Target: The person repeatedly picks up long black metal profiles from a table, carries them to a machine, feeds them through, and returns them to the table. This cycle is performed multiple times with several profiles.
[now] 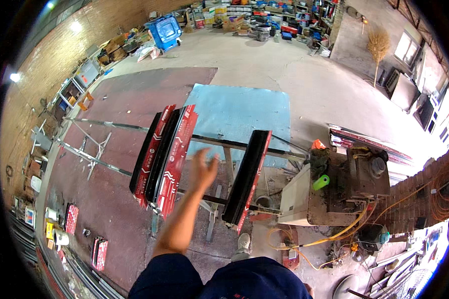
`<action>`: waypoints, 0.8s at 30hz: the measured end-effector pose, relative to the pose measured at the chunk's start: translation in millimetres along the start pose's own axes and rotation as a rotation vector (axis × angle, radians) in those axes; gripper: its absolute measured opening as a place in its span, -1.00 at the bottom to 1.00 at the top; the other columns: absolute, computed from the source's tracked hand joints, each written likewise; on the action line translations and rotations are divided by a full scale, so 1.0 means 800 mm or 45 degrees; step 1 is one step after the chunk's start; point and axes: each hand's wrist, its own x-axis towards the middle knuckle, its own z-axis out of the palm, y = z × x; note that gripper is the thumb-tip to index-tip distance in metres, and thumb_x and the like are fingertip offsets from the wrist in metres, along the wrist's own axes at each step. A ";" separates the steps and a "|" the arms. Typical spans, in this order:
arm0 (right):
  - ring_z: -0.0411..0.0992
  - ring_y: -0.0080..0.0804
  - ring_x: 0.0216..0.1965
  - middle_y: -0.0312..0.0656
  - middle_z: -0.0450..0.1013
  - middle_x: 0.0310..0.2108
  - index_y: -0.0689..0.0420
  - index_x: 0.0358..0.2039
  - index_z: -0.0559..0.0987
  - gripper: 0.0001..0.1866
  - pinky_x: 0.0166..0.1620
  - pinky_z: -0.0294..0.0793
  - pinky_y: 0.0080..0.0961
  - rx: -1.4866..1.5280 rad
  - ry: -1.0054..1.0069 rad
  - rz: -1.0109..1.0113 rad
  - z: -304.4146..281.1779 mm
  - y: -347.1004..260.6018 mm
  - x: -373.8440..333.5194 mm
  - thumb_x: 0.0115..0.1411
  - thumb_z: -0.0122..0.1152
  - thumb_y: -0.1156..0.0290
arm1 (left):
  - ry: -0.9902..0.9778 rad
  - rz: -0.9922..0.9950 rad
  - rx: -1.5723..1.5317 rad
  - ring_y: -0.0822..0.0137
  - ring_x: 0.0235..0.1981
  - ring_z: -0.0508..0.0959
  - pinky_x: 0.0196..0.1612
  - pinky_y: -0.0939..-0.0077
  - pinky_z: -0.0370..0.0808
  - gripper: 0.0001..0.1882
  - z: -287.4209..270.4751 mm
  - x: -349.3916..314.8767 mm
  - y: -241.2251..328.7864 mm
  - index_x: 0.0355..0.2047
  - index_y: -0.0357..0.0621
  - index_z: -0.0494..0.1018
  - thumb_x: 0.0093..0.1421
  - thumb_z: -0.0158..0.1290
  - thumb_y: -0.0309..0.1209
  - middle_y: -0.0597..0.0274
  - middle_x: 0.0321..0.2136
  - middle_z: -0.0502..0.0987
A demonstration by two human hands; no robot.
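Note:
My left hand (pixel 203 172) reaches out over a metal rack, its fingers apart and nothing visible in them. Just left of it, several black metal profiles with red printed film (pixel 177 144) lie side by side across the rack rails (pixel 219 143). To its right, a single black profile with a red film edge (pixel 249 174) rests across the same rails, apart from the hand. Of my right side only a sliver of skin (pixel 310 290) shows at the lower edge; the fingers are hidden.
At the rack's right end stands a dusty machine (pixel 349 184) with a green cylinder (pixel 321 182) on it. Orange cables (pixel 329 241) run over the floor nearby. A blue sheet (pixel 244 107) lies beyond the rack. Short red-wrapped pieces (pixel 100 253) lie at the lower left.

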 end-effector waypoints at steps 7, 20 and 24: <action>0.62 -0.31 -0.26 -0.04 0.63 -0.32 0.25 -0.24 0.61 -0.70 -0.18 0.62 -0.40 -0.271 0.096 -0.112 -0.018 -0.027 0.056 0.12 0.40 0.30 | 0.226 -0.629 0.895 -0.08 0.04 0.50 0.06 0.07 0.43 -0.53 -0.209 0.086 -0.256 0.00 -0.18 0.54 0.25 0.05 -0.09 -0.14 -0.08 0.57; 0.36 -0.54 -0.37 -0.23 0.46 -0.33 0.16 0.01 0.44 -0.63 -0.35 0.35 -0.54 -0.087 -0.112 -0.209 -0.011 -0.117 0.030 0.27 0.29 0.32 | 0.045 -0.688 0.803 -0.14 -0.21 0.61 -0.15 0.05 0.51 -0.66 -0.232 0.074 -0.356 -0.26 -0.21 0.63 0.23 0.12 -0.16 -0.12 -0.28 0.63; 0.42 -0.33 -0.09 -0.08 0.46 -0.13 0.17 0.09 0.37 -0.51 -0.05 0.47 -0.38 -0.239 -0.134 -0.006 -0.012 -0.122 0.022 0.27 0.30 0.21 | 0.158 -0.656 0.830 -0.14 -0.24 0.62 -0.17 0.03 0.52 -0.66 -0.264 0.091 -0.338 -0.24 -0.19 0.63 0.26 0.08 -0.15 -0.13 -0.30 0.63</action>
